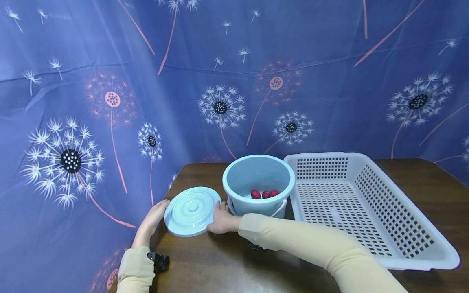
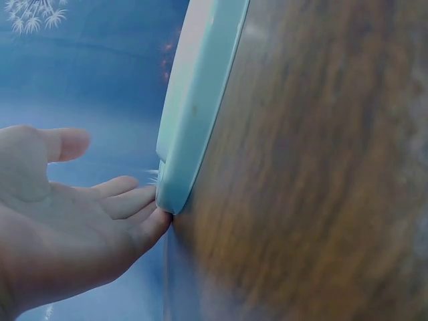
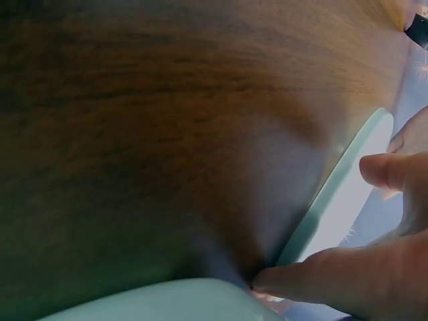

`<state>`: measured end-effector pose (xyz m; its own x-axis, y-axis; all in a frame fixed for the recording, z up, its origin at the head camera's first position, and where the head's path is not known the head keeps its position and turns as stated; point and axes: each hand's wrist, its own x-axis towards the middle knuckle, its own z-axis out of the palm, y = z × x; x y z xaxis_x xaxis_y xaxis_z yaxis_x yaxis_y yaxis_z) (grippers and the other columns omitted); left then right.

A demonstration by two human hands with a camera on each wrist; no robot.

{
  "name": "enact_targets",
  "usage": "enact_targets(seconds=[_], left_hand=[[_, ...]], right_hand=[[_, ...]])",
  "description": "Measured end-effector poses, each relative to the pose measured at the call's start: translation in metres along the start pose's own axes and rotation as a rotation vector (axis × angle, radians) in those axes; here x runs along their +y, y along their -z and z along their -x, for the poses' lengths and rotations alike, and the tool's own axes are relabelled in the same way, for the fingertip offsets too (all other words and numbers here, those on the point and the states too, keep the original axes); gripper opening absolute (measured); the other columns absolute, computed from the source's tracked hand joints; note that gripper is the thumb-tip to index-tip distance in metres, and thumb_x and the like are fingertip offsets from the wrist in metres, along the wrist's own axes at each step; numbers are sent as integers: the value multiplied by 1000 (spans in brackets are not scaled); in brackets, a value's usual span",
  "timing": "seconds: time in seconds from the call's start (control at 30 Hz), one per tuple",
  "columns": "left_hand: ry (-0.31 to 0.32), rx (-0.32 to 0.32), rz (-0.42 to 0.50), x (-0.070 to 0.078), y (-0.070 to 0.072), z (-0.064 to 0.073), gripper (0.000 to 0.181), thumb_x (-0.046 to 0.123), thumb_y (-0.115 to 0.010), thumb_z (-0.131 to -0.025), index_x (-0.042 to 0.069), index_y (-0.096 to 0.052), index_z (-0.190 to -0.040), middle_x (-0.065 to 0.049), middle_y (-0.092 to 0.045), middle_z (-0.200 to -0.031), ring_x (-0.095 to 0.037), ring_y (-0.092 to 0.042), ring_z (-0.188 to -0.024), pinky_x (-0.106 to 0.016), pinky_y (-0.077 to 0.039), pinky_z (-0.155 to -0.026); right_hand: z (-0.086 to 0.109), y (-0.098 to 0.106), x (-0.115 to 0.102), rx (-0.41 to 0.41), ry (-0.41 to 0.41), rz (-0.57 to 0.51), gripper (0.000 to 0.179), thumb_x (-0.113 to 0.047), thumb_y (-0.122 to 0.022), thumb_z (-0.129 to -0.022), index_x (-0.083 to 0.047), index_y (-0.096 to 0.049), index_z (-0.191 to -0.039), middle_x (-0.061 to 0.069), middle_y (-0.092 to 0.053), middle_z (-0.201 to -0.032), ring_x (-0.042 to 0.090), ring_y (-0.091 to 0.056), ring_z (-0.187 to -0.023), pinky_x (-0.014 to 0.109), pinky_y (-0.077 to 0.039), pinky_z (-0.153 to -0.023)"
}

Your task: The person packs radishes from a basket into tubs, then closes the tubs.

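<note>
A light blue round lid (image 1: pixel 192 211) is over the left part of the table, left of the bucket. My left hand (image 1: pixel 155 215) is at the lid's left edge; in the left wrist view its fingers (image 2: pixel 127 200) are nearly straight, tips touching the rim, thumb apart from it. At the opposite edge, my right hand (image 1: pixel 222 219) grips the rim, with the thumb (image 3: pixel 382 170) by the upper face and a finger (image 3: pixel 294 279) along the edge. Beside that hand stands a light blue bucket (image 1: pixel 234 195), uncovered, with red round things (image 1: pixel 255 194) inside.
A large white perforated basket (image 1: pixel 406 195) occupies the right side of the wooden table (image 1: pixel 205 266), close against the bucket. The bucket's white handle (image 1: pixel 279 208) hangs at its front. A blue dandelion-patterned cloth (image 1: pixel 183 101) hangs behind and to the left.
</note>
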<state>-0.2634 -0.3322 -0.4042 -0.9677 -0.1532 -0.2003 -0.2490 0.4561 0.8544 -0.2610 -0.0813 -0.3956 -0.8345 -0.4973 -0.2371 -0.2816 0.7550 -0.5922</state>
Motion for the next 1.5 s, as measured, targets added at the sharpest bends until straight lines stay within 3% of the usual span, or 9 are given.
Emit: enact_targets(seconds=[0.2,0.47,0.63,1.0,1.4,1.5], left_hand=[[-14,-18,31,-6,-3,3,56,22,-24,-103,-15,-14,-143,-33,-12,-150,-44,-9,-140,-52,-12,-115],[-28,-41,137,-9,-1,6,54,17,-22,-102,-17,-9,-142,-36,-11,-148,-45,-12,-139,-50,-15,-115],[-27,-29,157,-6,2,7,54,17,-21,-102,-17,-7,-142,-35,-9,-149,-45,-10,-139,-50,-13,-115],[-21,91,309,-4,6,5,54,18,-23,-102,-16,-8,-142,-35,-13,-148,-41,-15,-140,-46,-18,-115],[-26,90,355,15,0,10,51,20,-23,-103,-7,-17,-146,-28,-19,-151,-35,-25,-139,-42,-27,-113],[-19,84,369,22,-1,13,51,20,-22,-103,-5,-18,-146,-26,-21,-151,-35,-28,-138,-37,-32,-110]], right_hand=[[2,-2,2,-16,-22,10,88,-33,-60,-87,10,-10,-145,30,-9,-152,39,-7,-143,41,-17,-117],[9,4,2,-7,19,-79,84,-32,-59,-89,12,-13,-144,29,-13,-152,38,-11,-143,42,-19,-116],[9,6,0,56,100,-78,80,-33,-57,-91,10,-16,-145,26,-11,-154,35,-9,-144,42,-18,-116],[13,14,-8,174,319,-47,76,-31,-54,-94,4,-13,-148,18,2,-157,29,-2,-145,48,-11,-117],[28,42,-29,292,506,-209,76,-26,-55,-94,0,-9,-149,8,8,-158,20,1,-145,44,-7,-118],[34,51,-36,314,534,-229,77,-27,-55,-94,-1,-9,-149,6,7,-158,20,0,-145,42,-12,-117]])
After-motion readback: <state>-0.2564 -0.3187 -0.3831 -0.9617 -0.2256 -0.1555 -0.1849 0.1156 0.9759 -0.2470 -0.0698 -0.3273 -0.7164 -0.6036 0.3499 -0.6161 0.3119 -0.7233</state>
